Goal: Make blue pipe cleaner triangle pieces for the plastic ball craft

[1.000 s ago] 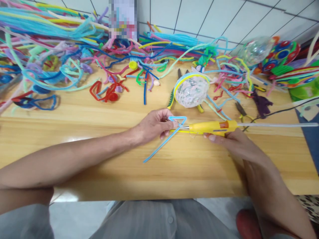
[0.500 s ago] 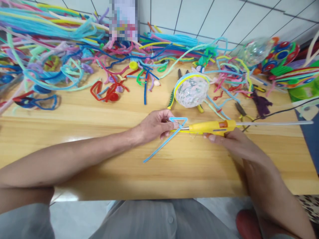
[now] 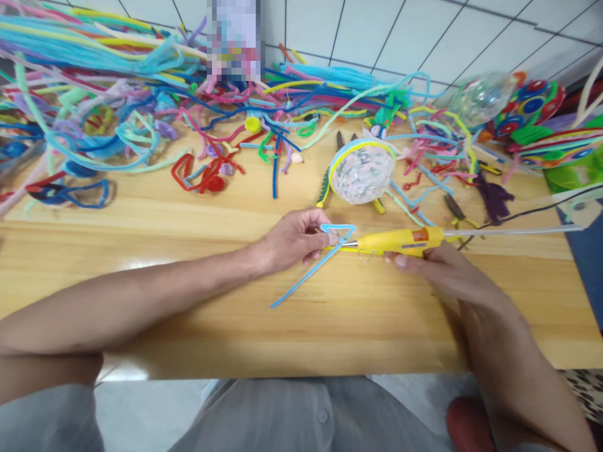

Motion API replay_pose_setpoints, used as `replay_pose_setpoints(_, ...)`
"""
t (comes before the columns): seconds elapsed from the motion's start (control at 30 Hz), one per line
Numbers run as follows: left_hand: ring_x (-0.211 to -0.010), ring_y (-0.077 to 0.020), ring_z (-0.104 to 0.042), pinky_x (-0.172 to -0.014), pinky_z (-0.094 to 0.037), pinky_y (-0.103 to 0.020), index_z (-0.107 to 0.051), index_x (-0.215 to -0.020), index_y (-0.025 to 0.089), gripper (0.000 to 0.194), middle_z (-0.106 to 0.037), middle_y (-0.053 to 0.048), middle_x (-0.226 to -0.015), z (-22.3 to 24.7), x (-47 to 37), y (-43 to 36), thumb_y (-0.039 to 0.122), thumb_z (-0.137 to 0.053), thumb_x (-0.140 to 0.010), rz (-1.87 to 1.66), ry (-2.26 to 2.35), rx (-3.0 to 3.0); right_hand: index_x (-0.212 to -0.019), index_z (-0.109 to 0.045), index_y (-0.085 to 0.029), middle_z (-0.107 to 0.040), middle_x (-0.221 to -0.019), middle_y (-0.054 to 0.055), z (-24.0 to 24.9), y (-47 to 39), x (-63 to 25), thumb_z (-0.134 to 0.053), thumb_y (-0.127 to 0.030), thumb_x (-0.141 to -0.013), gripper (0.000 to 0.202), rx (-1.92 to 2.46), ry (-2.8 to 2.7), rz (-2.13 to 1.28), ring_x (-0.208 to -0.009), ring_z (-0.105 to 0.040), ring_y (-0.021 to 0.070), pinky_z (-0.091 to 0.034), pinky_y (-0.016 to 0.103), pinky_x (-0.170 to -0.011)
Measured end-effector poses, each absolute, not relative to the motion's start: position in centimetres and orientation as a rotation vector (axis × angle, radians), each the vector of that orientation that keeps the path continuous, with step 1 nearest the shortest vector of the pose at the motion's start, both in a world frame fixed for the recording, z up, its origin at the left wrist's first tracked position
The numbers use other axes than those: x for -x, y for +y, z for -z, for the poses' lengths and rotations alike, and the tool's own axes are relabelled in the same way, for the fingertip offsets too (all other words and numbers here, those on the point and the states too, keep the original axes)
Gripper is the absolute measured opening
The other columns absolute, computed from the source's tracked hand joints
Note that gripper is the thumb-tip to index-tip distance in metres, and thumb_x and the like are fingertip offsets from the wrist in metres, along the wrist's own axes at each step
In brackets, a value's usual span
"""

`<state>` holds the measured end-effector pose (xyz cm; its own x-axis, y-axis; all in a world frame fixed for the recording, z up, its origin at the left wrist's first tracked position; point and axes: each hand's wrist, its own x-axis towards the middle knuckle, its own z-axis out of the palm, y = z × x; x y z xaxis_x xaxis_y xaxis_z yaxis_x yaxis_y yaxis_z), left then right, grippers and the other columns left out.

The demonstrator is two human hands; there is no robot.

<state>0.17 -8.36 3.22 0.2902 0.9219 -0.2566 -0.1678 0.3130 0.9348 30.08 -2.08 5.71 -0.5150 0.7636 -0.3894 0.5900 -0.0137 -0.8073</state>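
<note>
Blue pipe cleaner [image 3: 306, 276] in pinched left hand [image 3: 298, 240]; glue gun [image 3: 396, 242], handle hidden, in curled right hand [image 3: 441, 267]

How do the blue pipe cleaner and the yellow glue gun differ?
The pipe cleaner is thin and sharply bent; the glue gun is thicker, with a straight barrel. The left hand pinches the pipe cleaner; the right hand grips the glue gun. Both are held.
</note>
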Motion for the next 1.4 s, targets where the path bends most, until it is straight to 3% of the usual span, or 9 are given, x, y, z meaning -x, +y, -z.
replay_pose_setpoints(0.17,-0.042,-0.0056,-0.047,-0.041,-0.039,-0.017,-0.059,-0.081,0.017,0.023,-0.058,0.006,-0.053,-2.9,-0.2,-8.5,0.028,-0.079,-0.085,-0.913,1.008,-0.972,-0.094,-0.081,-0.024,-0.076,-0.089,0.003,-5.4,-1.8,-30.7,-0.077,-0.059,-0.085,0.036,1.364,-2.134,-1.662,-0.085,-0.067,0.0245,-0.054,0.033,-0.075)
replay_pose_setpoints(0.4,-0.040,-0.0052,-0.047,-0.041,-0.036,-0.016,-0.058,-0.081,0.017,0.023,-0.058,0.007,-0.052,-2.9,-0.3,-8.4,0.026,-0.079,-0.085,-0.911,1.006,-0.981,-0.089,-0.079,-0.022,-0.073,-0.085,0.003,-5.9,-1.8,-30.4,-0.083,-0.056,-0.081,0.035,1.311,-2.078,-1.686,-0.081,-0.064,0.0225,-0.052,0.031,-0.072)
replay_pose_setpoints(0.87,-0.042,-0.0050,-0.047,-0.041,-0.034,-0.016,-0.059,-0.081,0.017,0.020,-0.057,0.007,-0.055,-3.1,-0.3,-8.5,0.026,-0.075,-0.087,-0.875,1.044,-1.040,-0.094,-0.078,-0.019,-0.070,-0.088,0.004,-5.4,-1.7,-30.7,-0.078,-0.060,-0.086,0.042,1.346,-2.100,-1.753,-0.083,-0.059,0.0213,-0.047,0.031,-0.072)
replay_pose_setpoints(1.13,-0.042,-0.0058,-0.047,-0.042,-0.035,-0.017,-0.059,-0.081,0.017,0.020,-0.057,0.007,-0.054,-3.1,-0.3,-8.6,0.026,-0.076,-0.086,-0.883,1.041,-1.043,-0.085,-0.071,-0.017,-0.063,-0.077,0.001,-6.1,-1.6,-30.2,-0.079,-0.064,-0.083,0.048,1.373,-2.104,-1.721,-0.072,-0.051,0.0160,-0.041,0.029,-0.065)
replay_pose_setpoints(1.3,-0.040,-0.0058,-0.047,-0.041,-0.036,-0.017,-0.057,-0.079,0.017,0.020,-0.058,0.007,-0.052,-3.2,-0.3,-8.4,0.022,-0.075,-0.086,-0.893,1.017,-0.975,-0.090,-0.074,-0.019,-0.070,-0.084,0.004,-6.3,-2.1,-30.3,-0.077,-0.057,-0.088,0.039,1.284,-2.104,-1.619,-0.079,-0.063,0.0198,-0.051,0.031,-0.069)
replay_pose_setpoints(1.4,-0.040,-0.0066,-0.048,-0.040,-0.039,-0.017,-0.057,-0.079,0.017,0.017,-0.059,0.006,-0.052,-3.6,-0.2,-8.1,0.018,-0.074,-0.086,-0.872,1.006,-0.906,-0.093,-0.073,-0.022,-0.071,-0.085,0.003,-6.4,-2.8,-30.2,-0.072,-0.045,-0.095,0.023,1.104,-2.211,-1.373,-0.078,-0.067,0.0201,-0.055,0.031,-0.068)
